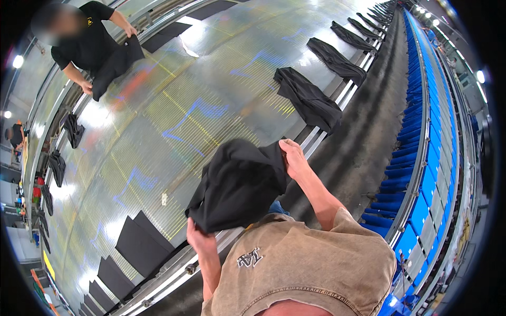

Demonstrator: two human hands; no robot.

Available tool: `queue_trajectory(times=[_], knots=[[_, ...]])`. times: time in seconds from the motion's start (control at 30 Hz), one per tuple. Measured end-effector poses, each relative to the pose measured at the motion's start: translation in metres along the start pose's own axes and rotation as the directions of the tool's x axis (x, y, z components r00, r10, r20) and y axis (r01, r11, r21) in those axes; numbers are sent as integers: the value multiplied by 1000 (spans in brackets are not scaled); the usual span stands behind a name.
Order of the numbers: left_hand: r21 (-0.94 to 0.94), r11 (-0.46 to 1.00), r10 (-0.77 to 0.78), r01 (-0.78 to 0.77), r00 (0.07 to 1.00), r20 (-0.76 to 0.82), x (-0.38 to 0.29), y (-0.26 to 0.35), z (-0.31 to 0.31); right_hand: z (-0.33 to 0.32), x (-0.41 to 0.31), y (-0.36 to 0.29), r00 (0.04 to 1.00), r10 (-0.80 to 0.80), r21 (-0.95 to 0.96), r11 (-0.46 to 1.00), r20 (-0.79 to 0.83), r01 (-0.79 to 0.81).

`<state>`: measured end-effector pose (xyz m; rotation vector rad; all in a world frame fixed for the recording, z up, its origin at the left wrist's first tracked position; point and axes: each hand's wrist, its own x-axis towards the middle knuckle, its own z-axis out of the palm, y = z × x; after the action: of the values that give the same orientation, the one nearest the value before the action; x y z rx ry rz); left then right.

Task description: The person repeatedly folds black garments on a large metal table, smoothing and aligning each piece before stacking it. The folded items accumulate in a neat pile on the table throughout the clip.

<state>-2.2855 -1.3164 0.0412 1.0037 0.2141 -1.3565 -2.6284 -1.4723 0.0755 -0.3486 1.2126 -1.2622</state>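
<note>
A piece of black fabric (245, 185) hangs bunched between my two hands, over the near edge of a long shiny table (178, 118) with yellow lines. My left hand (201, 237) grips its lower left corner. Its upper right corner is pinched in my right hand (292, 156). Beyond my right hand, a crumpled black garment (310, 98) lies across the table's edge, with several more in a row behind it. Flat dark panels (144, 243) lie along the near edge to the left of my left hand.
Across the table a co-worker (91, 43) holds another black cloth (118, 63). Black garments (73, 130) hang on the far edge. Metal rails (170, 292) run along the near edge. To the right, past a dark floor (355, 158), stands a long conveyor line with blue panels (419, 221).
</note>
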Motion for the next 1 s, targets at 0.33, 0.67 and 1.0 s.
queue_trajectory(times=[0.33,0.67,1.0], knots=[[44,940,329,-339,931,159,-8,85,-9,40,19,-61,938,-59,-65,994,342,86],[244,966,115,-83,986,-119,18,33,-33,4,84,-5,968,161,-737,675,194,35],[584,803,38,116,969,-245,13,36,-46,-40,96,-11,908,278,-797,597,313,92]])
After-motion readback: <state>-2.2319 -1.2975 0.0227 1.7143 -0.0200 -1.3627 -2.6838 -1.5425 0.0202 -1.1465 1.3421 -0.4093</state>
